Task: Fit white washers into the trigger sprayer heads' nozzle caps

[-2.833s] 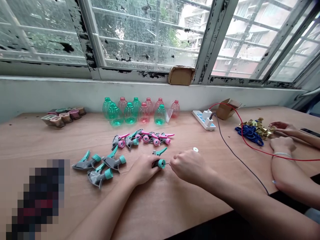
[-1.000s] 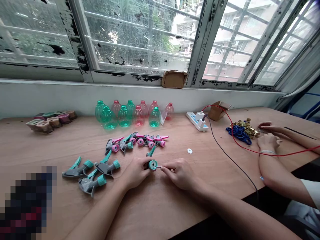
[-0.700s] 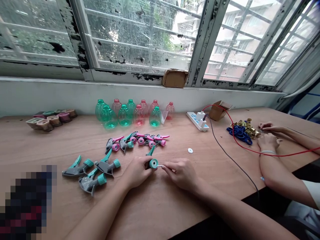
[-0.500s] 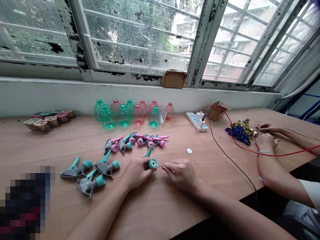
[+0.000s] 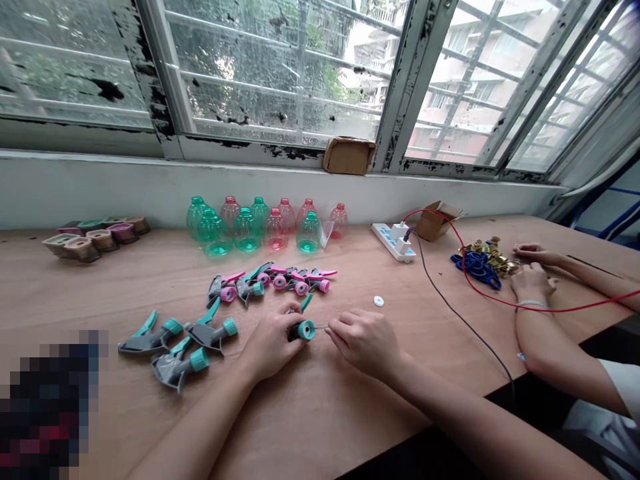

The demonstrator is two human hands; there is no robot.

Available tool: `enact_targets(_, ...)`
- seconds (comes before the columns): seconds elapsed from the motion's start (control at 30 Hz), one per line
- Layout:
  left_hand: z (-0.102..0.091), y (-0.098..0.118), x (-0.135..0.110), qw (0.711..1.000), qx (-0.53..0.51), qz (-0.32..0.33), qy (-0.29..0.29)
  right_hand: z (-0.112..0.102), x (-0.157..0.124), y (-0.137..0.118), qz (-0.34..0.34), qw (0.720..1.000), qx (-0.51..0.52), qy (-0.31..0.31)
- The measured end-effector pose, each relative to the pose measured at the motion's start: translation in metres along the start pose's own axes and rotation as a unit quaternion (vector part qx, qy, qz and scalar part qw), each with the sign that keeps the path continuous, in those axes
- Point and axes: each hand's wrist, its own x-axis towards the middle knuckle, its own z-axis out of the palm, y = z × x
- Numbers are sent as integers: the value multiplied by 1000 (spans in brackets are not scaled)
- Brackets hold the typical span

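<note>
My left hand (image 5: 274,341) is wrapped round a grey spray trigger head with a teal collar (image 5: 306,329). The collar's open end faces me and to the right, and a teal lever sticks up behind the fingers. Pinched in the fingertips of my right hand (image 5: 364,339) is a thin metal rod (image 5: 321,327), its far end at the collar's right edge. Whether the rod reaches inside the collar I cannot tell. Several grey spray heads with teal collars (image 5: 183,363) lie left of my left hand. A white disc (image 5: 379,301) lies beyond my right hand.
Pink and teal spray heads (image 5: 280,283) lie in a row, with green and pink clear bottles (image 5: 248,230) behind. A power strip (image 5: 394,241) has cables trailing to the right. A co-worker's hands (image 5: 533,283) are near blue rings (image 5: 477,269) and brass-coloured parts. Lidded containers (image 5: 80,250) stand left.
The spray head in my left hand has turned a little, its lever now leaning further right. My right hand has shifted slightly to the right and upward with the rod.
</note>
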Motion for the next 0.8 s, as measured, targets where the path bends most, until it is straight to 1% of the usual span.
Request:
enact_targets(0.17,0,0,-1,1000,6,5,-15,-9,1,-4,-9,999,-26,-47)
enact_targets(0.3,4,1,1,999,14,-8,-28,-16,3,-10,14,994,-35,-98)
enact_targets(0.47,6,1,1,995,83,-7,-56,-22,7,-10,39,987,-4,-156)
enact_targets(0.53,5,1,0,994,91,-2,-60,-20,8,-4,37,986,30,-160)
enact_targets(0.67,1,-1,-2,996,54,5,-66,-7,6,7,31,982,118,-142)
enact_targets(0.8,-3,-2,-2,997,39,-8,-59,10,-2,6,51,976,191,-87)
